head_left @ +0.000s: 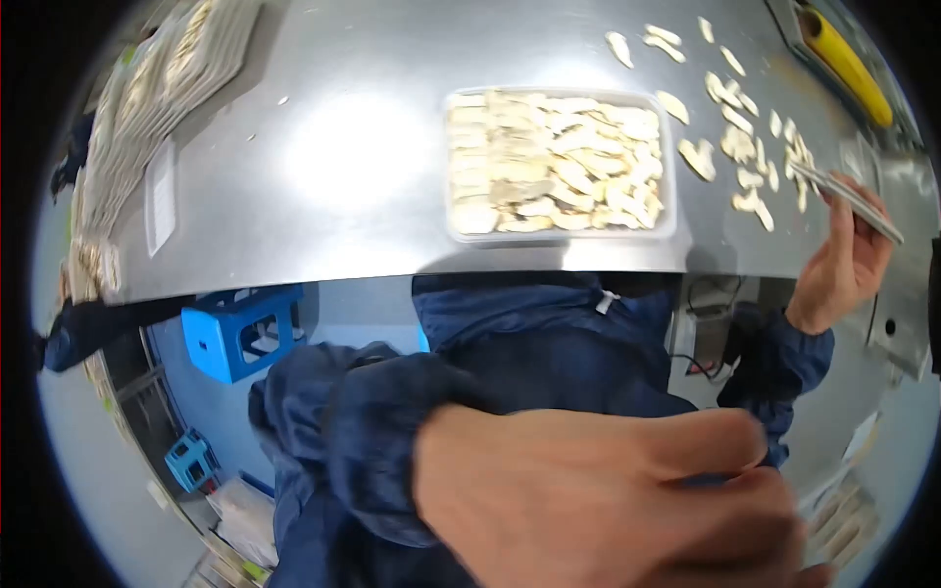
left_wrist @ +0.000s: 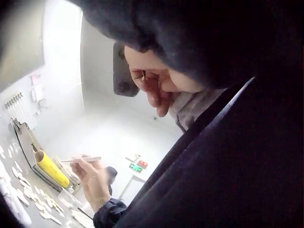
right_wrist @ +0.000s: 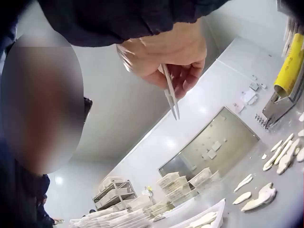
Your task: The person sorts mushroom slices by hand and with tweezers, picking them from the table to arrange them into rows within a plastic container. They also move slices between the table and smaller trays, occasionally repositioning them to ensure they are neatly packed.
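Observation:
Tweezers (head_left: pixel 853 201) are pinched in my right hand (head_left: pixel 843 260), their tips over loose pale, elongated slices (head_left: pixel 740 147) at the table's right side in the head view. In the right wrist view the tweezers (right_wrist: pixel 171 92) point down, their two tips slightly apart. Left of the loose slices, a clear plastic tray (head_left: pixel 670 220) contains rows of similar slices (head_left: pixel 578 162). My left hand (head_left: pixel 608 490) is raised close to the head camera, fingers bent, beside a dark object (left_wrist: pixel 124 71) in the left wrist view. I cannot tell whether it holds anything.
Stacked trays (head_left: pixel 162 108) stand along the table's left side, with a small white tray (head_left: pixel 161 201) beside them. A yellow tube (head_left: pixel 848 69) lies at the back right. Blue stools (head_left: pixel 240 333) are on the floor below the table.

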The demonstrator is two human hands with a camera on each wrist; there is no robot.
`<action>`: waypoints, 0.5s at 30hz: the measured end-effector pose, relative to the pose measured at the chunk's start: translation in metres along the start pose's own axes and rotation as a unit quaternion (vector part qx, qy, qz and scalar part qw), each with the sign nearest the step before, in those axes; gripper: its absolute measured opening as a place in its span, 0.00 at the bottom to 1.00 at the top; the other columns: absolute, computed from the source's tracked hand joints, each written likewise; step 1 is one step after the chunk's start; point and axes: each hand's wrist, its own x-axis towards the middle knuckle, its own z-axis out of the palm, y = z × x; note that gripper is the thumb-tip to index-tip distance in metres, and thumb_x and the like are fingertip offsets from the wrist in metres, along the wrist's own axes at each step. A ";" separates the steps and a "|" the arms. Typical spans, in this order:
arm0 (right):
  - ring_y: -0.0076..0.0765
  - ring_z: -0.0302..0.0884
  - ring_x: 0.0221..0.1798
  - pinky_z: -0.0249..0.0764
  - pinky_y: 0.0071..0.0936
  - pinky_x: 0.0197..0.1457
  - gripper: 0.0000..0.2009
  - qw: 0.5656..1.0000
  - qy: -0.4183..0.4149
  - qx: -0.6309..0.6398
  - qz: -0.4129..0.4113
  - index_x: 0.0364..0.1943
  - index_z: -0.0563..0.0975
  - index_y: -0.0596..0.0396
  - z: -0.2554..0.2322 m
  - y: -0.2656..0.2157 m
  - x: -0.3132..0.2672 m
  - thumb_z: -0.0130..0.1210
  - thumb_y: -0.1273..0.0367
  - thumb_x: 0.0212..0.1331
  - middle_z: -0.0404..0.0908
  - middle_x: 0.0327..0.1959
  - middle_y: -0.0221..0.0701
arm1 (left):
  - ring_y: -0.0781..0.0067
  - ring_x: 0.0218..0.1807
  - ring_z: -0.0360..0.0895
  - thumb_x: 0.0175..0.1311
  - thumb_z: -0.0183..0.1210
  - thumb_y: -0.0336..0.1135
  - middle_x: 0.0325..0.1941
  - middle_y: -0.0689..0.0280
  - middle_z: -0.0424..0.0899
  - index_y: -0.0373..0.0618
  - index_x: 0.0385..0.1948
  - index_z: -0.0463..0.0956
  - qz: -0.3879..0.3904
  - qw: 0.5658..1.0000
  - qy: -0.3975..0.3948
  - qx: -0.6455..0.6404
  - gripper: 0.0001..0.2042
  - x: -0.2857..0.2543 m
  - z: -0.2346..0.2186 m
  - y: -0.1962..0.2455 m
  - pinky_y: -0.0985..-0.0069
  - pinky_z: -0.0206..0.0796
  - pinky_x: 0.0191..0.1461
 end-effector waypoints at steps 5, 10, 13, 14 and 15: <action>0.39 0.84 0.48 0.82 0.34 0.54 0.13 1.000 -0.003 0.000 0.010 0.51 0.74 0.65 0.002 -0.008 0.003 0.57 0.81 0.63 0.83 0.45 0.47 | 0.78 0.24 0.70 0.49 0.71 0.37 0.22 0.72 0.74 0.45 0.23 0.81 0.015 0.991 -0.117 -0.071 0.08 0.009 -0.041 -0.014 0.78 0.65 0.36; 0.40 0.84 0.48 0.82 0.34 0.54 0.15 0.998 0.021 0.039 0.033 0.52 0.74 0.63 -0.004 0.001 0.002 0.59 0.81 0.61 0.84 0.45 0.46 | 0.76 0.24 0.70 0.49 0.70 0.35 0.21 0.69 0.75 0.42 0.23 0.81 -0.003 0.981 -0.161 -0.110 0.08 0.003 -0.047 -0.012 0.78 0.65 0.34; 0.41 0.84 0.49 0.83 0.38 0.53 0.14 1.000 0.009 0.007 0.026 0.52 0.74 0.64 -0.008 0.003 0.004 0.57 0.81 0.62 0.83 0.46 0.48 | 0.72 0.25 0.70 0.51 0.68 0.31 0.26 0.68 0.79 0.39 0.25 0.81 0.036 0.995 -0.008 -0.090 0.06 -0.010 -0.002 -0.011 0.74 0.66 0.34; 0.41 0.84 0.49 0.83 0.38 0.53 0.14 1.000 0.001 -0.004 0.024 0.52 0.74 0.64 -0.013 0.001 0.004 0.57 0.81 0.63 0.83 0.46 0.48 | 0.72 0.25 0.69 0.51 0.68 0.31 0.27 0.69 0.79 0.39 0.25 0.81 0.009 0.996 0.002 -0.094 0.07 -0.011 -0.002 -0.007 0.74 0.66 0.34; 0.41 0.83 0.49 0.83 0.38 0.53 0.13 1.000 -0.004 -0.008 0.022 0.52 0.73 0.64 -0.012 0.000 0.007 0.56 0.81 0.63 0.83 0.46 0.48 | 0.72 0.25 0.69 0.51 0.68 0.31 0.28 0.69 0.79 0.39 0.25 0.81 -0.018 0.995 0.013 -0.098 0.07 -0.009 -0.002 -0.002 0.74 0.65 0.34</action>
